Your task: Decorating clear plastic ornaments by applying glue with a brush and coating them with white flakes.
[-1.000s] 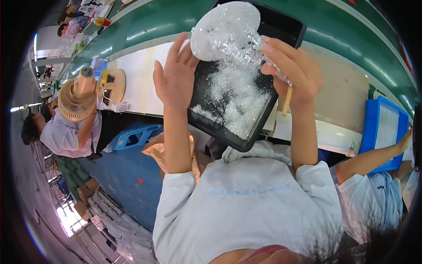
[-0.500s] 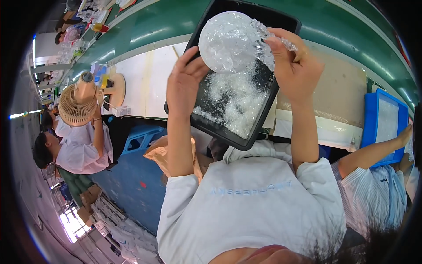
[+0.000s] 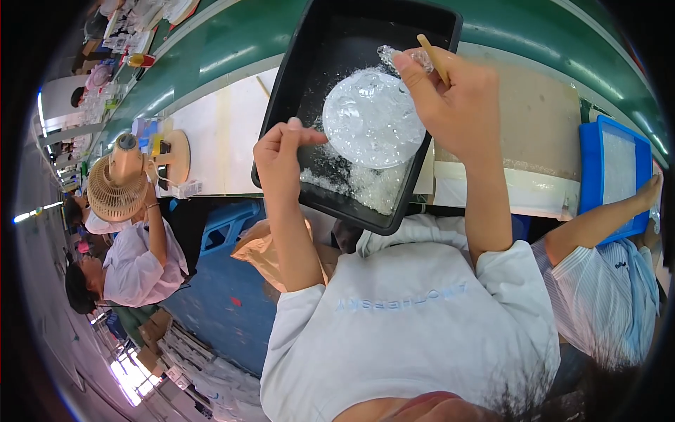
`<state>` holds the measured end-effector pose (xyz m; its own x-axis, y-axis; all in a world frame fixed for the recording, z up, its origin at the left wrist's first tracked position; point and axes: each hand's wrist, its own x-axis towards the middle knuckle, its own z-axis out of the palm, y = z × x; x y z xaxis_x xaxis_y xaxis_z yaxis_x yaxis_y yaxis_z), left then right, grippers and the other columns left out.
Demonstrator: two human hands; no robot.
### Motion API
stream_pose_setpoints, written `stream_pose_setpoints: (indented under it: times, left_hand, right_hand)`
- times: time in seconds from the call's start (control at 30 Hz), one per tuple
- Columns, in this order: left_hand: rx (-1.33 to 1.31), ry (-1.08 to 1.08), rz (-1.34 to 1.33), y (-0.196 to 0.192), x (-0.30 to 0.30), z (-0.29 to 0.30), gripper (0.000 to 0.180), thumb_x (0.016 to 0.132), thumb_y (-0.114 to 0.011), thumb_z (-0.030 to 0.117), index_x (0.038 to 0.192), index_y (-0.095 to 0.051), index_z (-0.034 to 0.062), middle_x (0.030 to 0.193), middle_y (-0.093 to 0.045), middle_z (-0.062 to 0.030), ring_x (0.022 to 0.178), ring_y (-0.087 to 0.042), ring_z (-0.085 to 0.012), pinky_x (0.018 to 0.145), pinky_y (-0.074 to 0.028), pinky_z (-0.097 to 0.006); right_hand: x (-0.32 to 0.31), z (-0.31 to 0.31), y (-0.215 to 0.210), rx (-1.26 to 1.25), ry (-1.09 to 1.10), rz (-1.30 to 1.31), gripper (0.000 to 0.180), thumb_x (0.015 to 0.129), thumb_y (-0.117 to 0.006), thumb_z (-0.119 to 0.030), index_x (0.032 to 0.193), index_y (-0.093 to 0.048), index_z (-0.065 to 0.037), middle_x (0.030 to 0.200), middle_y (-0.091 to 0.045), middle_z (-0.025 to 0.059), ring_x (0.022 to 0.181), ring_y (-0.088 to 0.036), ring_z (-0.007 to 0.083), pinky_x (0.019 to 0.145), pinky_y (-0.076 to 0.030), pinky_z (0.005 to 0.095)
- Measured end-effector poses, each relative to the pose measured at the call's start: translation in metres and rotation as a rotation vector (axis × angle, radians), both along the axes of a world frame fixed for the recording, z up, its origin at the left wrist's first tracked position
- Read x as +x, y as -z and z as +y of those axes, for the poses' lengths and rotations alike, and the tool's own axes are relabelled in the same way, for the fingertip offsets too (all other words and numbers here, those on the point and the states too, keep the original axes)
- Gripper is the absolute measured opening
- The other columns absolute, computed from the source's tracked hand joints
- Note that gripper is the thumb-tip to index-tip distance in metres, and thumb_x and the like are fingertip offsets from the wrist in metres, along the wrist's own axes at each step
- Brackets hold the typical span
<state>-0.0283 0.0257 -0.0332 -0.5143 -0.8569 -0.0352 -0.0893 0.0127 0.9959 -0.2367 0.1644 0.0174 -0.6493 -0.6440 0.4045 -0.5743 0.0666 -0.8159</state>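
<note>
A round whitish dish (image 3: 373, 119) filled with clear pieces lies over the black tray (image 3: 387, 224); I cannot tell whether it rests on the bottom. Small clear bits (image 3: 373, 188) are spread in the tray. My right hand (image 3: 457, 95) is closed at the dish's upper right, gripping a clear, faceted piece (image 3: 390, 58) that sticks out past the thumb. A thin tan stick (image 3: 434, 60) also juts up from between its fingers. My left hand (image 3: 281, 158) is at the dish's left edge, index finger stretched toward it, thumb apart and other fingers curled, holding nothing visible.
A tan fan (image 3: 119, 179) stands left on the white worktop (image 3: 218, 141). Brown board (image 3: 538, 148) covers the bench at right, with a blue bin (image 3: 594, 165) beyond it. A co-worker's arm (image 3: 605, 218) reaches there. Another person (image 3: 130, 260) sits at left.
The dish has come down and nearer to me, baring more of the tray's far end. My left hand has moved lower and curled its fingers. The tan stick now shows in my right hand.
</note>
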Motion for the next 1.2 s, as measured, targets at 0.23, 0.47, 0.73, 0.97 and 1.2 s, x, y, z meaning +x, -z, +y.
stream_pose_setpoints:
  times: [0.23, 0.47, 0.73, 0.97, 1.2]
  left_hand:
    - [-0.136, -0.093, 0.084, -0.009, -0.006, 0.024, 0.02, 0.099, -0.057, 0.007, 0.115, -0.061, -0.0045, 0.077, -0.071, -0.012, 0.076, -0.069, -0.0158, 0.08, -0.054, -0.028]
    - [-0.37, -0.167, 0.009, -0.003, 0.018, 0.033, 0.019, 0.101, -0.054, 0.009, 0.093, -0.064, -0.0037, 0.069, -0.065, -0.0079, 0.061, -0.059, -0.0106, 0.093, -0.052, -0.038]
    - [-1.051, -0.191, 0.131, -0.01, 0.007, 0.049, 0.012, 0.092, -0.052, -0.003, 0.095, -0.063, 0.0004, 0.076, -0.064, -0.0077, 0.071, -0.058, -0.0189, 0.098, -0.047, -0.046]
    - [-0.633, -0.225, 0.094, 0.002, 0.013, 0.055, 0.015, 0.097, -0.054, 0.001, 0.11, -0.061, -0.0007, 0.073, -0.061, -0.0064, 0.061, -0.051, -0.008, 0.071, -0.049, -0.025]
    - [-0.718, 0.181, -0.373, -0.004, 0.001, 0.043, 0.037, 0.091, -0.063, 0.007, 0.128, -0.058, 0.0037, 0.123, -0.059, -0.0196, 0.093, -0.066, -0.0269, 0.082, -0.052, -0.035]
  right_hand:
    - [0.001, 0.005, 0.002, -0.017, -0.004, -0.051, 0.026, 0.092, -0.074, -0.027, 0.088, -0.074, -0.002, 0.056, -0.055, -0.0028, 0.051, -0.043, 0.0029, 0.047, -0.032, 0.0217]
    - [0.006, 0.01, -0.005, -0.045, -0.029, 0.002, 0.024, 0.092, -0.074, -0.025, 0.091, -0.076, -0.001, 0.06, -0.06, -0.0004, 0.053, -0.05, 0.0035, 0.048, -0.036, 0.0206]
    - [0.011, 0.009, -0.006, -0.12, 0.032, -0.081, 0.022, 0.091, -0.075, -0.022, 0.094, -0.076, 0.0, 0.063, -0.065, 0.0034, 0.056, -0.058, 0.0054, 0.05, -0.041, 0.02]
    - [0.003, 0.017, -0.001, -0.164, -0.011, -0.049, 0.021, 0.093, -0.073, -0.019, 0.097, -0.076, 0.001, 0.068, -0.068, 0.0027, 0.062, -0.062, 0.0065, 0.055, -0.046, 0.0196]
    - [-0.042, 0.07, -0.003, 0.021, 0.01, -0.007, 0.021, 0.095, -0.071, -0.017, 0.105, -0.075, 0.001, 0.076, -0.069, 0.0021, 0.068, -0.063, 0.0062, 0.06, -0.046, 0.0188]
